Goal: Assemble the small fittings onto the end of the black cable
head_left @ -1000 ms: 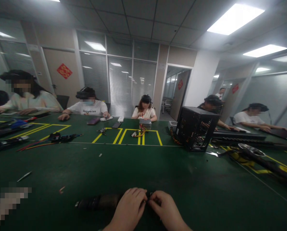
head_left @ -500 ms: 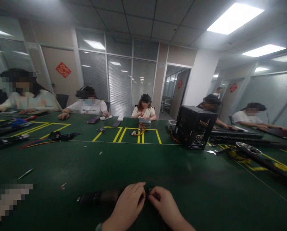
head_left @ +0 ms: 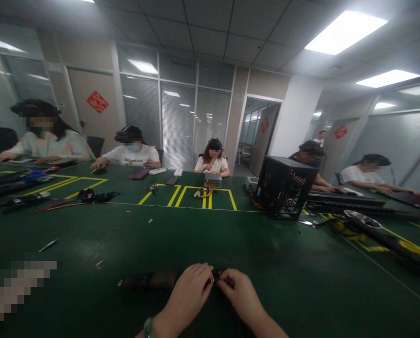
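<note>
A long dark tube-like thing (head_left: 160, 280) lies on the green tabletop (head_left: 100, 310) at the bottom centre. It has a brownish middle section and a small bright tip at its left end. My left hand (head_left: 188, 298) curls over the right part of it, hiding that stretch. Close beside, my right hand (head_left: 243, 293) is closed, thumb and fingers pinched together by the thing's right end. What sits in that pinch is too small and dark to make out. The fingertips of both hands nearly meet.
A black computer case (head_left: 283, 188) stands to the far right of my hands. Dark cables (head_left: 86, 196) lie at left, and a thin pale stick (head_left: 48, 245) nearer me. A metal box with wires (head_left: 213, 179) sits opposite. Several people sit around the table.
The view has shifted slightly, so the scene sits a little further right at the left side. Both hands keep nearly the same pose at the dark tube-like thing.
</note>
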Available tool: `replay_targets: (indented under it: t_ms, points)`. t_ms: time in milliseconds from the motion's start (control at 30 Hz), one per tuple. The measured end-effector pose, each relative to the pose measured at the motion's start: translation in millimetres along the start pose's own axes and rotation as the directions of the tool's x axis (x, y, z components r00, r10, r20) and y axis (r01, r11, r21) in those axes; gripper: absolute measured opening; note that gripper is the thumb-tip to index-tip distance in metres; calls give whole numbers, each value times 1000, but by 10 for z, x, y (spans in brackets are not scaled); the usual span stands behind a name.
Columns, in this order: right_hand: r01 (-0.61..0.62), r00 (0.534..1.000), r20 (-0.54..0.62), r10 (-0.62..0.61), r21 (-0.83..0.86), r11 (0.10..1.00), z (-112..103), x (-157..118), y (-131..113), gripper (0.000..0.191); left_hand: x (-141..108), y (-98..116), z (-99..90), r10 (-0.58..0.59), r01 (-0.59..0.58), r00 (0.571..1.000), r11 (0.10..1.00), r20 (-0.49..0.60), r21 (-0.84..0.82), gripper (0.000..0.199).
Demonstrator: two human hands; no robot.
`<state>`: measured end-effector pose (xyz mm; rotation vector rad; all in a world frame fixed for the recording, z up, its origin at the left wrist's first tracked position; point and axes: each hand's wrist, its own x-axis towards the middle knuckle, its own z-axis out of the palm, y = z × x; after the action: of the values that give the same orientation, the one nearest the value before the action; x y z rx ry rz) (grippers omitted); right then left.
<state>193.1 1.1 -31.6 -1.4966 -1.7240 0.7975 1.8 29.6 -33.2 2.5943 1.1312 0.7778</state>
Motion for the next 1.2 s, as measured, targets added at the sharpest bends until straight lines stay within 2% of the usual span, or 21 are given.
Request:
replay_targets:
  t_ms: [500, 867, 1067, 1200]
  points:
    - [7, 999, -37, -7, -4, 1000, 59, 28, 113, 7, 25, 63, -38, -35, 35, 999, 999, 11, 0, 16]
    - [14, 1000, 7, -14, -34, 999, 70, 100, 214, 6, 67, 21, -26, -27, 28, 997, 999, 73, -16, 21]
    - [-11, 1000, 13, 10, 4, 1000, 60, 94, 201, 7, 69, 11, 15, -93, 94, 995, 995, 23, -30, 22]
    - [-2, 1000, 14, 2, 11, 1000, 50, 89, 203, 5, 67, 1, 17, -101, 102, 994, 994, 33, -37, 19]
